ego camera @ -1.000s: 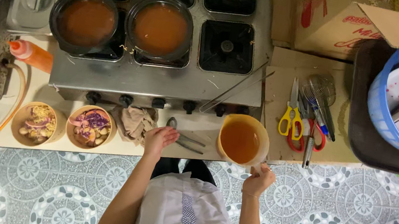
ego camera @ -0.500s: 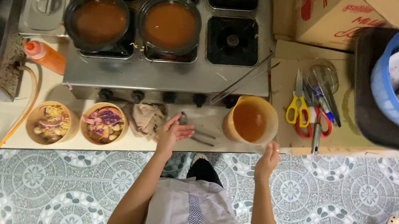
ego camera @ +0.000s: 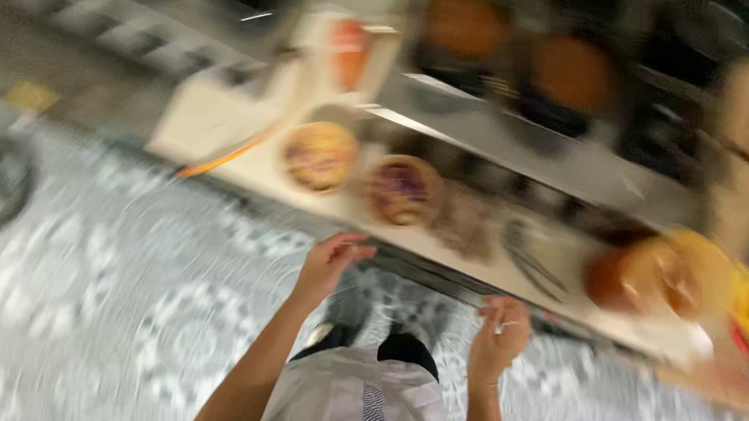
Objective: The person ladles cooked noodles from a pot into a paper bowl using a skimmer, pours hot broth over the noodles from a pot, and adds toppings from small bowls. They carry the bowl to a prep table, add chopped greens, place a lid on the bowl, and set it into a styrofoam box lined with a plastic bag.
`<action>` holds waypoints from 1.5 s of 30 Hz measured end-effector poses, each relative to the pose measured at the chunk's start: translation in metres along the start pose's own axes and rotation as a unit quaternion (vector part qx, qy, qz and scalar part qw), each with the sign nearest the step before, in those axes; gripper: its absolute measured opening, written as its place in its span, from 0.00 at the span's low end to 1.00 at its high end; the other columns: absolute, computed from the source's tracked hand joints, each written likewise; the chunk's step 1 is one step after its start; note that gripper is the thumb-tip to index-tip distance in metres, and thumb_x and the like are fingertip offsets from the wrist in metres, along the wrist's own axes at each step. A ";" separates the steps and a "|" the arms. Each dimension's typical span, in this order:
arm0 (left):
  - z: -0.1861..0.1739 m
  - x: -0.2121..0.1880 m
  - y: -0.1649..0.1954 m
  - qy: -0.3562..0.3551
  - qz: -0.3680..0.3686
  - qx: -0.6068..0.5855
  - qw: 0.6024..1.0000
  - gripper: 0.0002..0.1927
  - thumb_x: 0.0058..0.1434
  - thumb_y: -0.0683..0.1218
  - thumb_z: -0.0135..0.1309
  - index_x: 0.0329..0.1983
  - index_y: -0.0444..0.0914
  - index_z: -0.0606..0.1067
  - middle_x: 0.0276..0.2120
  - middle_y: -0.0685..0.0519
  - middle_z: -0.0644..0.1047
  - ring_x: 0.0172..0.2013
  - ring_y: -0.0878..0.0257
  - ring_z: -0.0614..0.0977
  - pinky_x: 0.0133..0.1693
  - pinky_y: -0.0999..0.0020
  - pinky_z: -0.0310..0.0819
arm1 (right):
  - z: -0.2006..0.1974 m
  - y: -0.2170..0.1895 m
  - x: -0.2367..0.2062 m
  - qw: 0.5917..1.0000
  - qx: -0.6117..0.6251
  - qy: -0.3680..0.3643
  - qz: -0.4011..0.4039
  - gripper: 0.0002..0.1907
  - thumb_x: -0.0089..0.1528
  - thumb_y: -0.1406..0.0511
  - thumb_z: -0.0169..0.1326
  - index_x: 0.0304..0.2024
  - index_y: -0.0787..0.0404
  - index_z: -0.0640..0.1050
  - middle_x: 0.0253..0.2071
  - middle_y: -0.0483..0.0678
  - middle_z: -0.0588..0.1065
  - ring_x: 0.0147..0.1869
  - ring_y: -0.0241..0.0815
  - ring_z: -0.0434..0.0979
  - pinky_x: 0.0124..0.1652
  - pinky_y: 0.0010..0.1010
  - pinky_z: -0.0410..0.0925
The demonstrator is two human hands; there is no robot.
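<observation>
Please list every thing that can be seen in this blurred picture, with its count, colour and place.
Food bowls: two, tan, counter edge, left of centre.
Broth pots: two, orange-brown liquid, on the stove at top.
Yellow bowl: one, brown liquid, counter right.
Orange bottle: one, counter, upper middle.
Tongs: one, metal, counter between the bowls.
Patterned floor: grey-white, below.
Left hand: off the counter, looks empty.
Right hand: off the counter, contents unclear.
</observation>
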State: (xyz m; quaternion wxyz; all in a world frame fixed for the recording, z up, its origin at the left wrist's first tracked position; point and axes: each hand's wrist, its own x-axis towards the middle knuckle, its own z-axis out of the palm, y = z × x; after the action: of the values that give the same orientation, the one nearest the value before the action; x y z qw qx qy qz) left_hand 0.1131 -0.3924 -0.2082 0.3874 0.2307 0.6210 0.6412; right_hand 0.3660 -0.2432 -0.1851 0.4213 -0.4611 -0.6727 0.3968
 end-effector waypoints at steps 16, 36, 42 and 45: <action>-0.095 -0.460 -0.072 0.695 0.014 -0.198 0.691 0.18 0.71 0.49 0.43 0.53 0.36 0.78 0.26 0.49 0.81 0.27 0.61 0.83 0.34 0.67 0.81 | 0.269 -0.127 -0.240 0.618 0.109 -0.727 -0.281 0.16 0.75 0.71 0.37 0.60 0.59 0.73 0.58 0.54 0.81 0.58 0.44 0.84 0.59 0.34 0.70; -0.322 -0.934 -0.151 0.905 0.050 -0.073 0.416 0.19 0.72 0.40 0.42 0.64 0.36 0.74 0.40 0.43 0.88 0.44 0.58 0.86 0.54 0.66 0.74 | 0.332 -0.298 -0.948 0.199 0.218 -0.920 -0.258 0.35 0.46 0.86 0.30 0.49 0.70 0.78 0.63 0.56 0.74 0.66 0.51 0.77 0.63 0.37 0.69; -0.427 -1.096 -0.143 0.940 0.069 -0.040 0.332 0.26 0.69 0.37 0.37 0.70 0.41 0.66 0.44 0.46 0.86 0.48 0.60 0.87 0.55 0.68 0.75 | 0.353 -0.391 -1.171 0.105 0.293 -0.883 -0.351 0.31 0.51 0.86 0.32 0.45 0.67 0.81 0.61 0.55 0.77 0.70 0.52 0.74 0.66 0.39 0.67; -0.436 -1.150 -0.161 0.956 0.062 -0.048 0.284 0.28 0.65 0.33 0.38 0.69 0.40 0.66 0.52 0.47 0.82 0.50 0.60 0.85 0.55 0.67 0.74 | 0.338 -0.454 -1.269 0.048 0.274 -0.878 -0.390 0.30 0.53 0.85 0.35 0.49 0.66 0.79 0.64 0.54 0.74 0.69 0.48 0.74 0.62 0.36 0.68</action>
State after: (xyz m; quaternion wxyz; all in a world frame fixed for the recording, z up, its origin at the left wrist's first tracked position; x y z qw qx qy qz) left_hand 0.4907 -1.5739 -0.2057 -0.5122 -0.5271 0.5014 0.4565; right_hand 0.2000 -1.6215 -0.1332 -0.2893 0.7040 -0.4730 0.4438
